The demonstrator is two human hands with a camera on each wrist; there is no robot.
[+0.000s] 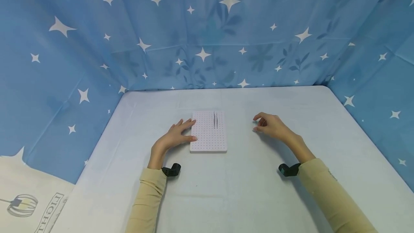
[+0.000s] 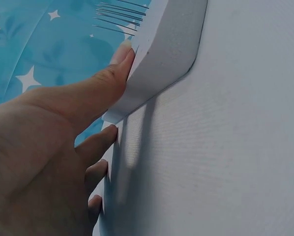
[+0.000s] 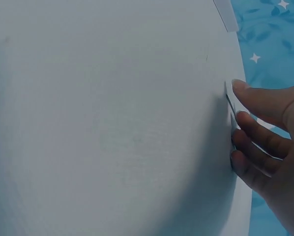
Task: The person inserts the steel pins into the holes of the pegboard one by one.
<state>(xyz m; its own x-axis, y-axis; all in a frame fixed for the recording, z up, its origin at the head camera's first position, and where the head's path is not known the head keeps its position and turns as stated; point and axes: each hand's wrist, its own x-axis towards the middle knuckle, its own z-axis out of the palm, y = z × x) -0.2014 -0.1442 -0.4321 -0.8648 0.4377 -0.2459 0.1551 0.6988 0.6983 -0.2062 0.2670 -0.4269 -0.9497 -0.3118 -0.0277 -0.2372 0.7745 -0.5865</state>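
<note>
A white pegboard (image 1: 208,136) with rows of small holes lies on the table. Several thin metal pins (image 1: 215,120) stand upright in its far part; from low down, the left wrist view shows these pins (image 2: 118,15) side by side. My left hand (image 1: 174,136) is spread at the board's left edge, thumb against the block (image 2: 161,54) and the other fingers beyond its corner. To the right of the board, my right hand (image 1: 270,126) is raised over the cloth, thumb and index finger curled towards each other across a thin dark pin (image 1: 256,123).
A white cloth covers the table (image 1: 226,197). Blue curtains (image 1: 207,67) with white stars hang along its back and sides. Black wrist cameras (image 1: 172,170) sit on both forearms. In the right wrist view a corner of a white block (image 3: 227,14) shows at the top.
</note>
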